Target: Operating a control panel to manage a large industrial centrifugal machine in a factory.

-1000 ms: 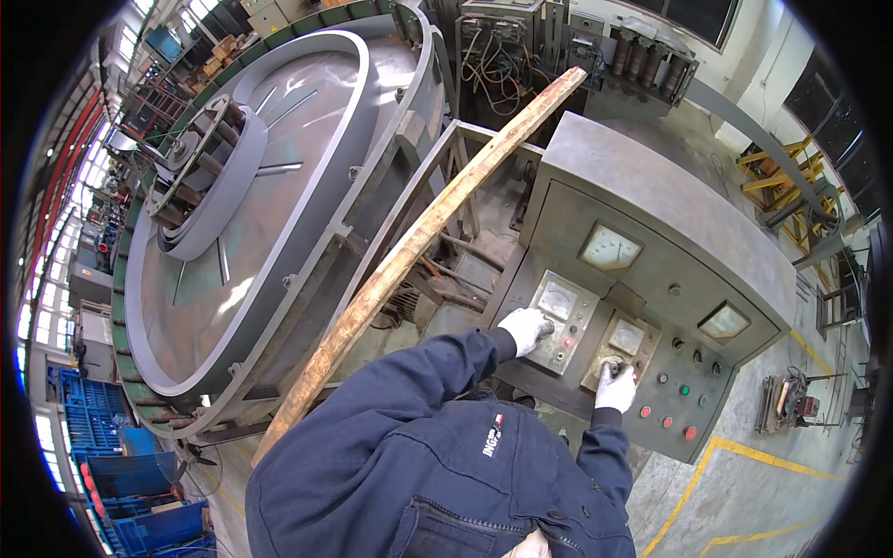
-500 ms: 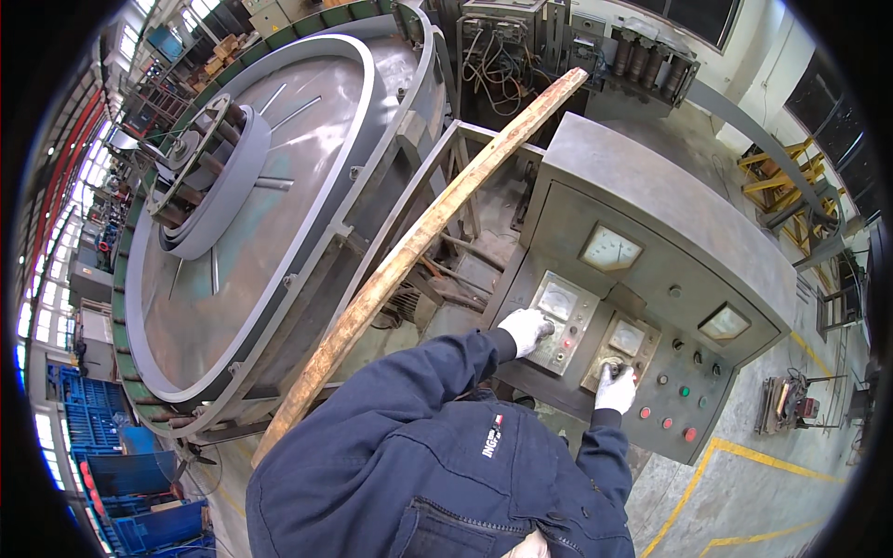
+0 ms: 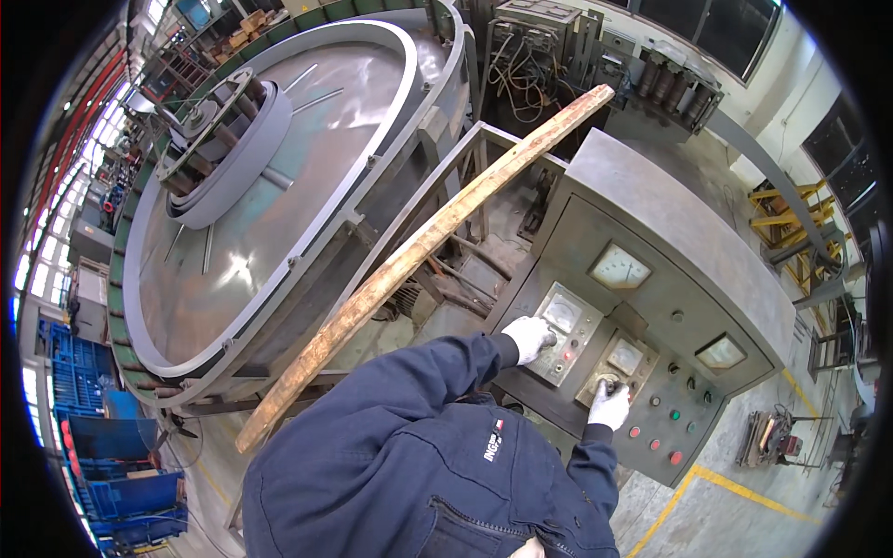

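Note:
A grey metal control console [image 3: 651, 223] stands in front of me, its sloping face carrying gauges, knobs and buttons. My left hand [image 3: 527, 340], in a white glove, is closed around a dark knob [image 3: 549, 339] at the edge of the left control plate [image 3: 566, 316]. To its right, my right hand [image 3: 610, 407], gloved too, has its fingers closed on a dark round knob [image 3: 608, 382] on the second control plate [image 3: 625, 356]. A small dial sits above the knob on each plate. The larger upper gauge [image 3: 619, 267] and the right gauge [image 3: 721, 352] are uncovered.
Left of the console lies a large round machine [image 3: 353, 158] with a coil of metal strip around its hub. A long wooden beam [image 3: 437, 223] slants across its frame. Coloured buttons [image 3: 675, 458] line the console's lower right. Blue racks [image 3: 84, 391] stand far left.
The view has shifted slightly, so the console sits a little lower in it. Both hands stay on their knobs. The slots on the large round machine's disc appear in slightly different positions.

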`<state>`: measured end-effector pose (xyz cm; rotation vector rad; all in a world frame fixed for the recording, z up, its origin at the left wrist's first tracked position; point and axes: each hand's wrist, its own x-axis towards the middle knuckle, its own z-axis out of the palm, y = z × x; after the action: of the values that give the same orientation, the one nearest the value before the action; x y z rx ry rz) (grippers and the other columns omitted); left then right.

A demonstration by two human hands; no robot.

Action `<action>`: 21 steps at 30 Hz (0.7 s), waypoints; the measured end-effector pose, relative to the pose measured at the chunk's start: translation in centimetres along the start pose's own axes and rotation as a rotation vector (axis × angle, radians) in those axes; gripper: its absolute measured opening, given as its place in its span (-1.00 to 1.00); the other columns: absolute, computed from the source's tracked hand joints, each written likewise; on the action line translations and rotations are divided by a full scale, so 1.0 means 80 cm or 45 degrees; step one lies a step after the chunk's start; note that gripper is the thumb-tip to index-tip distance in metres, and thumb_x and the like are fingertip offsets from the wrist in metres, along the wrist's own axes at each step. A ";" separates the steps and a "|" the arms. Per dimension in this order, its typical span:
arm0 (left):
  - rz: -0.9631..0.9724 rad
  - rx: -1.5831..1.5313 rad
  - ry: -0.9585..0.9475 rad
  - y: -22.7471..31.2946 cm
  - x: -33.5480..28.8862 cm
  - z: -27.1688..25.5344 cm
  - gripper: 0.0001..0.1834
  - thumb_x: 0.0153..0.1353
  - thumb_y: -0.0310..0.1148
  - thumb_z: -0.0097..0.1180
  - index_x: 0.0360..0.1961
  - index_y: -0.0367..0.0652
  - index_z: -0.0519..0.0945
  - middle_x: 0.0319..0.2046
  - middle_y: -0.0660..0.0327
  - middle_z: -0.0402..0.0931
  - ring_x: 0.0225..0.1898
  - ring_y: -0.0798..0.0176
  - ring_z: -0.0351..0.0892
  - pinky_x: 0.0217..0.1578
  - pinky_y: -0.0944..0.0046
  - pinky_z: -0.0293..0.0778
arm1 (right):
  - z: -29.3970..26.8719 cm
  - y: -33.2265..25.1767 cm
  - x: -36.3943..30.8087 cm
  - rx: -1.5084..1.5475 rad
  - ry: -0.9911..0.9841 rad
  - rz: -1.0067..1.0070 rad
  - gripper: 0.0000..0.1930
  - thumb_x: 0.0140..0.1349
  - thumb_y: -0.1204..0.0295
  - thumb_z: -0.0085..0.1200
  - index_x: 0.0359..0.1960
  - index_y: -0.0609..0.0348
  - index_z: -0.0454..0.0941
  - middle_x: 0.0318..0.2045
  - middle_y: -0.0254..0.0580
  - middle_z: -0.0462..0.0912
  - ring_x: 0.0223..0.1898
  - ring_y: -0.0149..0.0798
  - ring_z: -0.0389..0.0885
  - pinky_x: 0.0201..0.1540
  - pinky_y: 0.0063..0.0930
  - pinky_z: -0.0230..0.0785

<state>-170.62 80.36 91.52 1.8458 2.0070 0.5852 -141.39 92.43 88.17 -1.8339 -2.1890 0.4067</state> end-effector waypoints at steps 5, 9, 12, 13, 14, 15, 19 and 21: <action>-0.042 -0.020 -0.044 0.001 0.002 -0.002 -0.71 0.13 -0.38 0.31 -0.10 -0.05 0.80 -0.20 -0.06 0.71 -0.09 -0.22 0.74 -0.08 -0.15 0.63 | -0.006 -0.003 -0.002 -0.004 -0.004 -0.020 -0.56 0.31 0.07 0.40 0.00 0.15 0.66 -0.17 0.14 0.82 -0.11 0.21 0.81 0.00 0.04 0.63; -0.043 -0.021 -0.042 0.000 0.002 -0.003 -0.74 0.12 -0.39 0.30 -0.13 -0.06 0.80 -0.21 -0.07 0.71 -0.10 -0.22 0.74 -0.08 -0.16 0.63 | -0.004 -0.001 0.000 -0.009 -0.013 -0.019 -0.58 0.31 0.09 0.40 -0.01 0.16 0.66 -0.17 0.14 0.81 -0.12 0.21 0.81 0.00 0.04 0.63; -0.033 -0.014 -0.044 0.002 0.002 -0.006 -0.76 0.12 -0.40 0.27 -0.17 -0.07 0.79 -0.22 -0.08 0.70 -0.10 -0.23 0.74 -0.10 -0.16 0.64 | -0.003 -0.001 0.001 -0.030 -0.024 0.014 -0.59 0.32 0.10 0.40 -0.03 0.17 0.67 -0.18 0.14 0.81 -0.13 0.20 0.81 -0.01 0.04 0.62; -0.037 -0.017 -0.045 0.002 0.002 -0.006 -0.77 0.12 -0.40 0.26 -0.18 -0.08 0.79 -0.23 -0.08 0.70 -0.11 -0.23 0.74 -0.11 -0.17 0.64 | -0.003 -0.002 0.001 -0.023 -0.023 0.014 -0.59 0.32 0.10 0.39 -0.03 0.17 0.67 -0.18 0.14 0.81 -0.13 0.20 0.81 -0.01 0.04 0.62; -0.039 -0.022 -0.046 0.001 0.002 -0.006 -0.78 0.12 -0.40 0.25 -0.19 -0.08 0.78 -0.23 -0.08 0.70 -0.11 -0.23 0.74 -0.11 -0.17 0.64 | -0.003 -0.002 0.000 -0.017 -0.020 0.016 -0.59 0.32 0.10 0.39 -0.03 0.17 0.67 -0.18 0.13 0.81 -0.13 0.20 0.81 -0.01 0.04 0.62; -0.040 -0.026 -0.047 0.001 0.003 -0.006 -0.79 0.12 -0.40 0.25 -0.20 -0.09 0.78 -0.24 -0.09 0.70 -0.11 -0.23 0.74 -0.12 -0.17 0.64 | -0.004 -0.003 0.000 -0.011 -0.017 0.018 -0.59 0.32 0.11 0.39 -0.03 0.17 0.68 -0.18 0.13 0.81 -0.13 0.19 0.81 -0.01 0.04 0.62; -0.014 -0.034 -0.003 -0.005 0.003 0.005 -0.80 0.12 -0.40 0.23 -0.22 -0.09 0.77 -0.26 -0.08 0.69 -0.15 -0.24 0.74 -0.15 -0.18 0.64 | -0.007 -0.007 -0.001 -0.006 -0.015 0.016 -0.58 0.32 0.10 0.38 -0.01 0.18 0.68 -0.17 0.14 0.81 -0.13 0.19 0.81 0.00 0.04 0.62; 0.008 -0.033 0.041 -0.008 0.002 0.010 -0.82 0.13 -0.41 0.23 -0.24 -0.08 0.77 -0.27 -0.08 0.69 -0.16 -0.24 0.74 -0.15 -0.18 0.63 | -0.009 -0.010 -0.002 0.000 -0.019 0.013 -0.58 0.32 0.10 0.38 -0.01 0.18 0.68 -0.16 0.15 0.81 -0.12 0.19 0.80 0.00 0.04 0.62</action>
<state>-170.80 80.51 90.49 1.8398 2.0054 0.6436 -141.84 92.16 89.18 -1.8487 -2.1905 0.4240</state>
